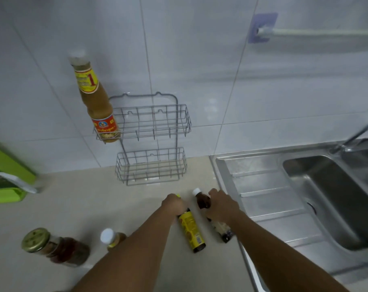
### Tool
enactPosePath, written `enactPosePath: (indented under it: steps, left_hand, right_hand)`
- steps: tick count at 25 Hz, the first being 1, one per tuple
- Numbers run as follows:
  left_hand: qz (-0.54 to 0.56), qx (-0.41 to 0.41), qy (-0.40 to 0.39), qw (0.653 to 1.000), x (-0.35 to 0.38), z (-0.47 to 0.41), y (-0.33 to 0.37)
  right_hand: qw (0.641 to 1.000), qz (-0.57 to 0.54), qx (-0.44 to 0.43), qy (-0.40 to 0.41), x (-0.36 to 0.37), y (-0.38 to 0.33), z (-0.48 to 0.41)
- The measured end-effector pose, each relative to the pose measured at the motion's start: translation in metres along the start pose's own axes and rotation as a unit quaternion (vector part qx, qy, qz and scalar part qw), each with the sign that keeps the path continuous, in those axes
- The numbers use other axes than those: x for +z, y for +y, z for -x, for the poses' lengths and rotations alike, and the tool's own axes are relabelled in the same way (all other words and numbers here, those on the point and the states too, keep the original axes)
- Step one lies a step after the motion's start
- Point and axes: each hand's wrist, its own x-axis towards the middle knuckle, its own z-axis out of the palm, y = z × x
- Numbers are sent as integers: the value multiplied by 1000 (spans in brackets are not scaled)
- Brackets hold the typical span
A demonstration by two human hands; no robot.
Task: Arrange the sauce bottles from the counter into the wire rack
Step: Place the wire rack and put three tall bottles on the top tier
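A two-tier wire rack (151,121) hangs on the tiled wall above the beige counter (77,207). One tall tan sauce bottle (94,100) stands at the left end of its upper basket; the lower basket (151,165) holds nothing. My left hand (174,204) is closed around the neck of a dark bottle with a yellow label (191,230) on the counter. My right hand (222,204) grips a dark brown bottle with a white cap (203,200). At front left stand a jar with a gold lid (54,247) and a small white-capped bottle (111,238), partly hidden by my left arm.
A steel sink (326,199) with drainboard and tap (355,133) fills the right side. A green and white object (8,178) sits at the left edge of the counter. A rail on a blue wall mount (262,28) runs at upper right.
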Motion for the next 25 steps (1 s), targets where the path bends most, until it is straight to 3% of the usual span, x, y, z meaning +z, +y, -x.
enactPosePath:
  steps: [3,7,10,17,20,25]
  left_hand:
    - [31,-25,8,999,32,-51,-33]
    - [41,-14,54,998,30,12,-16]
    - [106,-2,47,993,33,25,-10]
    - [51,189,125,973,-12,80,32]
    - [37,280,196,939,-66,128,68]
    - [91,414,346,837,-165,195,108]
  right_hand:
    - [1000,4,23,-2,12,12,-1]
    - [1000,10,15,14,19,19,-4]
    - [999,-29,-5,32,15,23,0]
    - [959,-255,-63,105,-47,-2,20]
    - [919,-329,-124,179,-109,-37,36]
    - [838,-403,-278,241,-200,-110,61]
